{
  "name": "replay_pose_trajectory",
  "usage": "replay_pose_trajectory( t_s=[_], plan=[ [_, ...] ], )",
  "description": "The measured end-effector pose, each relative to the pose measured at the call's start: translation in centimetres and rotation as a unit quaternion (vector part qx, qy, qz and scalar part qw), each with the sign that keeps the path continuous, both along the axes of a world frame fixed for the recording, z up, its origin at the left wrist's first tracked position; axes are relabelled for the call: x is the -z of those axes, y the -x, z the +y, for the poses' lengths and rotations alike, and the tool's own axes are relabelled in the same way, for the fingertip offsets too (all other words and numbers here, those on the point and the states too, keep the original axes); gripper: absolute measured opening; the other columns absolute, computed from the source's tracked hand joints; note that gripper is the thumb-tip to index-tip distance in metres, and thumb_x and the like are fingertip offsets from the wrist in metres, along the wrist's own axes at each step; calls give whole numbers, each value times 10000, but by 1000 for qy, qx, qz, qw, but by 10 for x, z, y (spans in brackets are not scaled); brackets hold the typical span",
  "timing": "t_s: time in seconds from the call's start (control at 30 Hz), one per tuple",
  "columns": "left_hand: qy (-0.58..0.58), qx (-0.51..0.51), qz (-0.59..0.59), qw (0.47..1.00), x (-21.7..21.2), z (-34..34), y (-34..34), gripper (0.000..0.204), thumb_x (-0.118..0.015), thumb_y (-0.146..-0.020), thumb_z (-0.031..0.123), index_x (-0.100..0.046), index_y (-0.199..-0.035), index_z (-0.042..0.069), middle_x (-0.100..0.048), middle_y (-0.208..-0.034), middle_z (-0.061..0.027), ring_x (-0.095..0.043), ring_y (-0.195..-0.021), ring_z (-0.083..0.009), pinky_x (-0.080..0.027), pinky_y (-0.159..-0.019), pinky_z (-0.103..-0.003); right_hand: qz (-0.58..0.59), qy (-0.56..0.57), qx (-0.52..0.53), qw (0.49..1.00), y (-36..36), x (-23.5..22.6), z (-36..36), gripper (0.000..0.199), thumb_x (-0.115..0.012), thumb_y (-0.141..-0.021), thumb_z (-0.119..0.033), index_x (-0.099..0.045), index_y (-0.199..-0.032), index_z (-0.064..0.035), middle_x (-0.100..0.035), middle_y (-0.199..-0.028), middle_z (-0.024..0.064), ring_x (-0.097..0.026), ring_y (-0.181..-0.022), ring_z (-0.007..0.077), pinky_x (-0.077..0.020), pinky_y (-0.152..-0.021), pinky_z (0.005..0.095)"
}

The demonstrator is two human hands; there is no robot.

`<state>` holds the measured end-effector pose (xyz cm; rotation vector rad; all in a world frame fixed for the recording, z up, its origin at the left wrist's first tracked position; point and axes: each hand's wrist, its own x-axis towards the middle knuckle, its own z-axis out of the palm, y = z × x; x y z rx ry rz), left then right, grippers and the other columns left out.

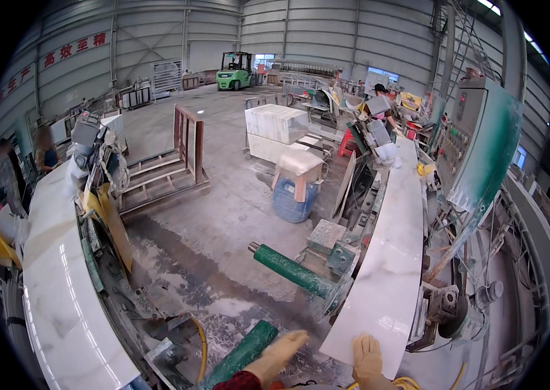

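Both hands wear pale yellow gloves. My right hand (367,356) lies flat on the near end of a long white stone slab (384,273), its fingers stretched forward along the surface. My left hand (281,354) reaches out over the floor to the left of that slab, fingers extended and nothing in them. Just beside its wrist is a green roller (245,351). A second green roller (293,270) sticks out sideways from the machine frame under the slab.
Another white slab (60,286) runs along a machine at left. A blue barrel (294,198), marble blocks (276,123) and a rusty metal rack (187,146) stand on the floor ahead. A green-grey control cabinet (483,140) rises at right; a green forklift (234,73) is far back.
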<state>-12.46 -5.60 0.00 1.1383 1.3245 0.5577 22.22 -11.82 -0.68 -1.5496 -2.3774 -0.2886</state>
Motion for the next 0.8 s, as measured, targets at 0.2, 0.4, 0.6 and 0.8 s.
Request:
replay_pose_trajectory(
  t_s=[0.2,0.4,0.6,0.8],
  plan=[
    [-214,-327,302,870,-15,-82,212,625,-765,-1081,350,-693,-1625,51,-752,-1571,-229,-695,-1455,-440,-519,-1272,-552,-4,24,-7,1000,-9,11,12,829,-782,-890,-116,-579,-1681,27,-574,-1690,349,-535,-1553,576,-418,-1331,704],
    [-138,-484,639,582,3,-260,332,642,-821,-1083,219,-641,-1663,13,-657,-1707,-306,-567,-1603,-536,-411,-1374,-599,11,39,-5,999,-13,15,18,853,-799,-880,-90,-567,-1691,32,-557,-1701,356,-510,-1584,596,-372,-1385,694],
    [-79,-454,653,600,38,-305,320,495,-602,-1247,272,-640,-1703,82,-581,-1820,-255,-492,-1687,-503,-348,-1417,-617,3,35,1,999,-14,17,27,831,-810,-886,-107,-579,-1672,32,-585,-1659,352,-521,-1571,594,-385,-1373,694],
    [-89,-445,680,576,33,-301,317,459,-588,-1253,264,-651,-1676,96,-612,-1780,-237,-522,-1649,-485,-351,-1410,-623,-7,17,-5,1000,-15,10,32,859,-839,-852,-95,-572,-1664,-3,-585,-1663,304,-532,-1572,545,-419,-1381,605]
  ],
)
